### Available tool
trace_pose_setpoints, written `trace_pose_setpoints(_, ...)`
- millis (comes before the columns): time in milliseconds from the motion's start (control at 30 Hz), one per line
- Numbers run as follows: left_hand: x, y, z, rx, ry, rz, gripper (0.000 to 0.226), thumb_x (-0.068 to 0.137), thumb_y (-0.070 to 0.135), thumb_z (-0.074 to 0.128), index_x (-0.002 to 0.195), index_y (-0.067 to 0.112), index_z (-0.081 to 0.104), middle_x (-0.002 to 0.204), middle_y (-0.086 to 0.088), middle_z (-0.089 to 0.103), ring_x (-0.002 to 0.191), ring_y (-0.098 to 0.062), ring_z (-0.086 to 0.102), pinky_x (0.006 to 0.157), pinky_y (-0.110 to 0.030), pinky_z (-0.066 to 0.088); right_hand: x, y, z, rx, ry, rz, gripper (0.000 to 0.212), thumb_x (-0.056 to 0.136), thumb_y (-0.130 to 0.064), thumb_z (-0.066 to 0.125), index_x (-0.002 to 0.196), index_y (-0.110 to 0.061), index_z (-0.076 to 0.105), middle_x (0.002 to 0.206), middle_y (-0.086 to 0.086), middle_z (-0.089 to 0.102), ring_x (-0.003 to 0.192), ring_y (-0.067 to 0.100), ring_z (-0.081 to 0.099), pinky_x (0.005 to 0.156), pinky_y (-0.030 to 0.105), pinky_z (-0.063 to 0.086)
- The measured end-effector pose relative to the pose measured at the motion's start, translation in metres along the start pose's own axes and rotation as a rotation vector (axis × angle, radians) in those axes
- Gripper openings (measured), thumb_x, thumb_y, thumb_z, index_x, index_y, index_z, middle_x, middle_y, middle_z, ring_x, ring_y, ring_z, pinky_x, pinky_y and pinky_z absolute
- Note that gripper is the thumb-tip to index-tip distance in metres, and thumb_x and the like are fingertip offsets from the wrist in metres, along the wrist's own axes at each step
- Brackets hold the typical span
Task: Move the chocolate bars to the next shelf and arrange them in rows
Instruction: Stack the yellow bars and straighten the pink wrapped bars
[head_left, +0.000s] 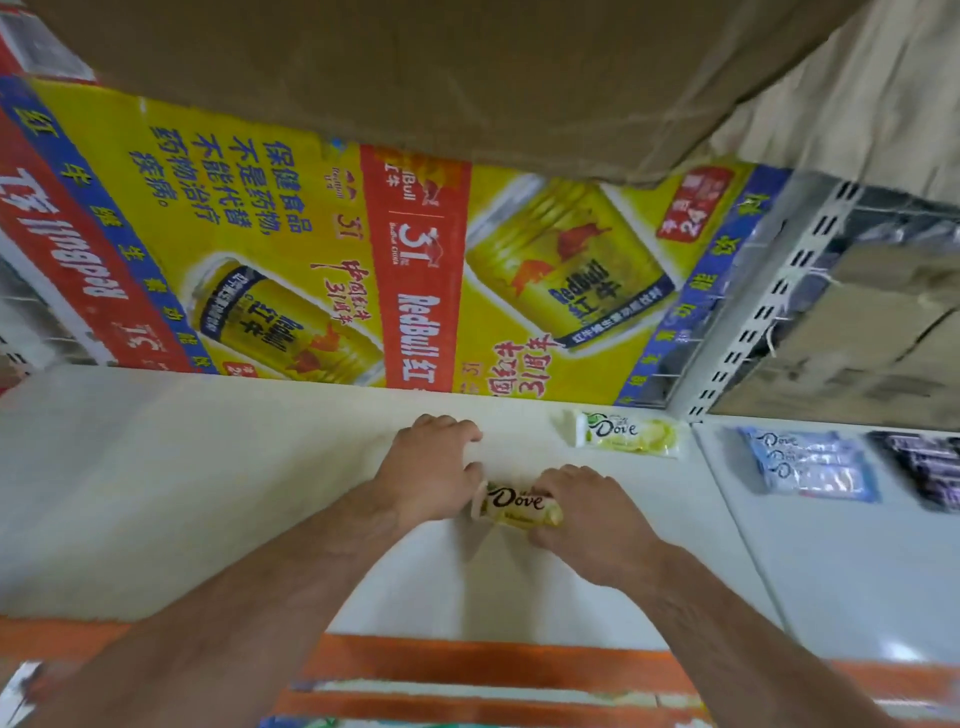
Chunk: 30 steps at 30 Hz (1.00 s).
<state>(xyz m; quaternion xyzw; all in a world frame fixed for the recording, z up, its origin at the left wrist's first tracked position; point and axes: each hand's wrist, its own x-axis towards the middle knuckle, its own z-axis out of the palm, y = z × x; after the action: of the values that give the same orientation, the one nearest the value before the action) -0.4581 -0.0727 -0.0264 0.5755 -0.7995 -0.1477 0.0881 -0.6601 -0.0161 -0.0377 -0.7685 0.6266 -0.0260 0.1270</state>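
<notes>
Filling the top of the frame is a big brown cardboard box (415, 78). Under it, across the middle of the frame, stands a yellow Red Bull carton (311, 234) with pictures of cans on it and red and blue bands. Below the carton a wide white shelf (156, 493) runs from the left edge to past the middle. A second white shelf (831, 571) lies at the right, with a thin line between the two. A grey metal post (753, 312) with rows of little slots goes up from where the shelves meet, in the upper right. An orange strip (467, 660) runs along the bottom of the frame. Two bare arms come up from the bottom corners and meet in the middle. The left hand (431, 467) has its fingers curled, and its thumb side is against the left end of a bar; I cannot tell if it really pinches the bar. The right hand (587, 514) has its fingers curled over the right end of the bar and pinches it. A pile of blue Dove bars (810, 465) lies on the right shelf, and some dark purple bars (930, 467) lie just beside them at the right edge. A pale yellow Dove bar (628, 434) lies flat at the back of the wide shelf, near the post. The held Dove bar (514, 504) sits between the two hands, in the middle of the wide shelf.
</notes>
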Motion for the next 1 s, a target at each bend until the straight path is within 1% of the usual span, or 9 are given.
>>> trace_pose_setpoints(200, 0.018, 0.068, 0.03, -0.011, 0.038, -0.044, 0.042, 0.093, 0.041, 0.051, 0.133, 0.029, 0.051, 0.135, 0.006, 0.054, 0.128, -0.019, 0.041, 0.105, -0.036, 0.036, -0.009, 0.089, -0.013, -0.038, 0.142, 0.006, 0.04, 0.083, -0.042, 0.063, 0.121, -0.032, 0.055, 0.115, -0.009, 0.055, 0.112, 0.017, 0.046, 0.093, 0.031, 0.04)
trace_pose_setpoints(300, 0.023, 0.093, 0.04, -0.007, 0.077, -0.081, 0.041, 0.092, 0.042, 0.051, 0.132, 0.029, 0.052, 0.133, 0.006, 0.056, 0.125, -0.019, 0.044, 0.103, -0.035, 0.038, -0.004, 0.121, -0.018, -0.039, 0.184, 0.005, 0.041, 0.085, -0.037, 0.062, 0.124, -0.029, 0.056, 0.118, -0.005, 0.055, 0.116, 0.02, 0.046, 0.096, 0.034, 0.041)
trace_pose_setpoints(400, 0.022, 0.109, 0.046, -0.008, 0.081, -0.128, 0.041, 0.092, 0.04, 0.051, 0.132, 0.029, 0.053, 0.132, 0.005, 0.056, 0.125, -0.019, 0.045, 0.102, -0.036, 0.039, 0.006, 0.138, -0.023, -0.022, 0.211, -0.039, 0.04, 0.085, -0.036, 0.063, 0.124, -0.027, 0.059, 0.119, -0.001, 0.056, 0.116, 0.022, 0.048, 0.097, 0.037, 0.042)
trace_pose_setpoints(600, 0.022, 0.124, 0.048, 0.022, 0.06, -0.198, 0.043, 0.091, 0.042, 0.052, 0.132, 0.03, 0.052, 0.131, 0.005, 0.056, 0.124, -0.019, 0.045, 0.102, -0.037, 0.04, 0.025, 0.146, -0.029, -0.05, 0.229, -0.066, 0.044, 0.084, -0.043, 0.063, 0.125, -0.027, 0.061, 0.117, 0.002, 0.056, 0.114, 0.026, 0.047, 0.093, 0.039, 0.04)
trace_pose_setpoints(733, 0.028, 0.13, 0.048, 0.031, 0.061, -0.222, 0.041, 0.091, 0.042, 0.053, 0.13, 0.03, 0.052, 0.129, 0.005, 0.057, 0.123, -0.019, 0.045, 0.102, -0.038, 0.04, 0.025, 0.152, -0.028, -0.029, 0.252, -0.049, 0.051, 0.081, -0.05, 0.064, 0.126, -0.028, 0.06, 0.115, 0.0, 0.056, 0.114, 0.025, 0.047, 0.094, 0.04, 0.039)
trace_pose_setpoints(833, 0.034, 0.131, 0.05, -0.005, 0.052, -0.253, 0.044, 0.09, 0.043, 0.054, 0.131, 0.031, 0.05, 0.129, 0.005, 0.056, 0.122, -0.018, 0.046, 0.102, -0.038, 0.04, 0.023, 0.159, -0.03, -0.005, 0.278, -0.036, 0.056, 0.079, -0.059, 0.059, 0.127, -0.028, 0.057, 0.122, -0.004, 0.055, 0.118, 0.022, 0.045, 0.098, 0.039, 0.038)
trace_pose_setpoints(900, 0.039, 0.13, 0.053, -0.051, 0.034, -0.283, 0.049, 0.088, 0.044, 0.056, 0.134, 0.03, 0.048, 0.13, 0.004, 0.057, 0.122, -0.018, 0.047, 0.102, -0.038, 0.041, 0.026, 0.164, -0.035, 0.033, 0.259, -0.036, 0.059, 0.083, -0.058, 0.055, 0.133, -0.027, 0.051, 0.132, -0.004, 0.052, 0.125, 0.02, 0.041, 0.104, 0.039, 0.034)
trace_pose_setpoints(1000, 0.046, 0.13, 0.052, -0.104, 0.007, -0.309, 0.057, 0.085, 0.044, 0.061, 0.138, 0.027, 0.044, 0.133, 0.003, 0.056, 0.124, -0.017, 0.046, 0.101, -0.036, 0.043, 0.039, 0.169, -0.043, 0.065, 0.104, -0.018, 0.066, 0.088, -0.049, 0.05, 0.147, -0.025, 0.035, 0.148, -0.005, 0.041, 0.137, 0.019, 0.032, 0.114, 0.04, 0.025)
